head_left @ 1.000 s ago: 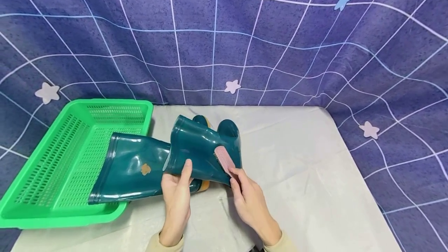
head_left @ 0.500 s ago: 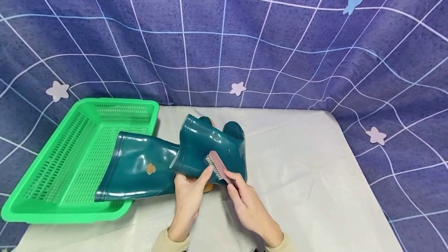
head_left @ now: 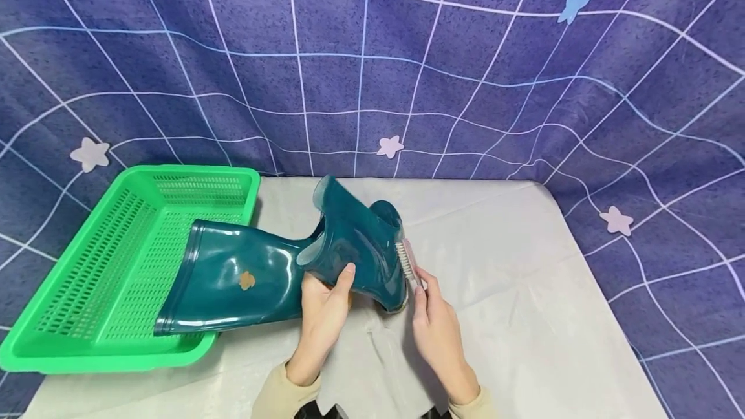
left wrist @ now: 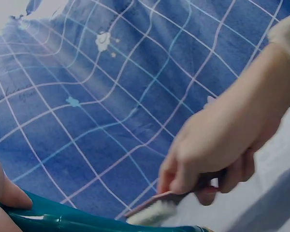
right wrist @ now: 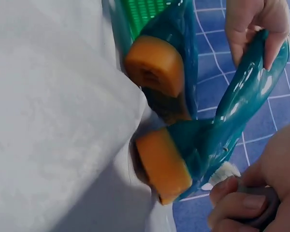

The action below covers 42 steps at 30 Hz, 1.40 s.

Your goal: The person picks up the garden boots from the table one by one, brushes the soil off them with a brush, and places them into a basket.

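My left hand (head_left: 327,308) pinches the shaft of a teal rubber boot (head_left: 362,235), thumb on top, to the right of the green plastic basket (head_left: 116,363). Farther right of the basket, my right hand (head_left: 436,322) grips the handle of a pink scrub brush (head_left: 410,256), its white bristles at the lower part of that boot. The second boot (head_left: 273,282), marked with a tan patch (head_left: 247,280), lays its shaft over the basket's right rim, above the white sheet (head_left: 500,283)

The white-covered table (head_left: 524,309) bears a green basket (head_left: 116,363) and 2 boots (head_left: 229,277).
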Motion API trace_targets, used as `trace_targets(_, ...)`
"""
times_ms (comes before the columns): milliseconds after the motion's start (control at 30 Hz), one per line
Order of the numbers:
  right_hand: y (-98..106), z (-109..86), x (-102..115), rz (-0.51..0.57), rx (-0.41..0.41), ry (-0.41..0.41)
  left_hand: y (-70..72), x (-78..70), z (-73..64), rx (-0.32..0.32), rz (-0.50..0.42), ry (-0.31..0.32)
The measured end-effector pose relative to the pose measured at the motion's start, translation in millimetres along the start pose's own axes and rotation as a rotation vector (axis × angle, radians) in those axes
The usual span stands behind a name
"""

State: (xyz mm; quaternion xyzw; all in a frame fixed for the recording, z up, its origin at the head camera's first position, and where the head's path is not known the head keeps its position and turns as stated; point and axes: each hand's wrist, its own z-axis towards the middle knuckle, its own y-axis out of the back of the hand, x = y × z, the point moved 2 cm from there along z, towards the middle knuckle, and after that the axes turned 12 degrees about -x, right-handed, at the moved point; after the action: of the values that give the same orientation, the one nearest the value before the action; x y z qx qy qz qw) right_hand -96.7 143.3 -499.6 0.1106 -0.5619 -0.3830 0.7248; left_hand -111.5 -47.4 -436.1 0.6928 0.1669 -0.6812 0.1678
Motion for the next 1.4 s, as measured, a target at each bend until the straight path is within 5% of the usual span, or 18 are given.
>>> trace_targets(367, 10, 3.8, -6, -0.018, -0.024, -0.094, -36.0, -15.2, 9.5, 0.252, -0.189, -0.088)
trace_targets(533, 14, -0.1, -7, 0.055, -0.039, -0.125, -47.0, -20.2, 13.9, 0.273, -0.184, -0.099)
trace_targets(700, 19, -0.4, -6, 0.132, -0.113, -0.092, -42.2, -17.8, 15.8, 0.206, -0.423, 0.129)
trace_targets(867, 24, 2.7, -8, 0.108, -0.091, -0.051, -24.2, -7.1, 13.2, 0.006, -0.54, 0.315)
trace_targets(1000, 25, 9.9, -13, 0.004, -0.034, 0.0, -9.2, 3.7, 9.8, -0.103, -0.507, 0.338)
trace_targets(1200, 26, 36.6, -20, -0.132, 0.016, 0.055, 12.7, 10.1, 7.1, -0.163, -0.601, 0.292)
trace_targets(1400, 16, 59.8, -20, -0.162, 0.05, 0.095, 30.0, 15.1, 6.2, -0.211, -0.632, 0.312)
